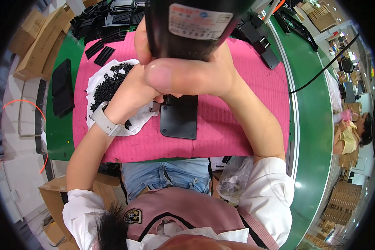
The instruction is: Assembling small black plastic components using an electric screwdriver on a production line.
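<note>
Large in front of me is a black electric screwdriver (175, 43) with a white label, held by my right hand (191, 77), whose thumb lies across its near side. Below and left of it, my left hand (137, 89) reaches in with curled fingertips close to a flat black plate (178, 121); most of its fingers are hidden behind my right hand. The plate lies on a pink foam mat (225, 133), its far part covered by my hands. Beside my left wrist, a heap of small black screws (108, 85) rests on a white sheet (133, 128).
Black plastic parts (112, 21) are piled at the far left, and two flat black pieces (62, 88) lie left of the mat. More black parts (258, 43) sit at the far right. A black cable (325, 68) crosses the green table (310, 125). Another person (348, 133) is off to the right.
</note>
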Action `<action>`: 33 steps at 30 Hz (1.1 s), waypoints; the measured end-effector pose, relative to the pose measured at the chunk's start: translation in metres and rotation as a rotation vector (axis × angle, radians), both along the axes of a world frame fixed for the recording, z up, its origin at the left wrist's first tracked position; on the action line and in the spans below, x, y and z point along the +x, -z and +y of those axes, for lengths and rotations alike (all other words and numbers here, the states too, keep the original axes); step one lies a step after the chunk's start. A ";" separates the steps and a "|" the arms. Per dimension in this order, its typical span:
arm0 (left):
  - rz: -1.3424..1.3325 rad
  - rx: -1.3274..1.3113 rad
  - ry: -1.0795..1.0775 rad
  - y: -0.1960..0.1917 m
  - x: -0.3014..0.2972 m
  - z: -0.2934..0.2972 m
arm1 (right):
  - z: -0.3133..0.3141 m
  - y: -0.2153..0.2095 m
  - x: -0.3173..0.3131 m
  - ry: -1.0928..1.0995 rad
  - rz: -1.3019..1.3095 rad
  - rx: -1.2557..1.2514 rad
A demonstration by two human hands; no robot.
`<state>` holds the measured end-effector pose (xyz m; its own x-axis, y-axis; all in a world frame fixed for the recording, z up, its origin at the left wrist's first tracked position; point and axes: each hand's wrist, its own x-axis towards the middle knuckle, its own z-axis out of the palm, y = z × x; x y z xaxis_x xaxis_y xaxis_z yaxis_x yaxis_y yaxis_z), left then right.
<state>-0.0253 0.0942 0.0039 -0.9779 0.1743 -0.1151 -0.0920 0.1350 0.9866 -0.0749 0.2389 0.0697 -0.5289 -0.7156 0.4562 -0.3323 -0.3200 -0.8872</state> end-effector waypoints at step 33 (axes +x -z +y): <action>0.099 0.264 0.076 0.007 0.007 -0.025 | 0.002 -0.009 -0.007 0.025 -0.630 -0.697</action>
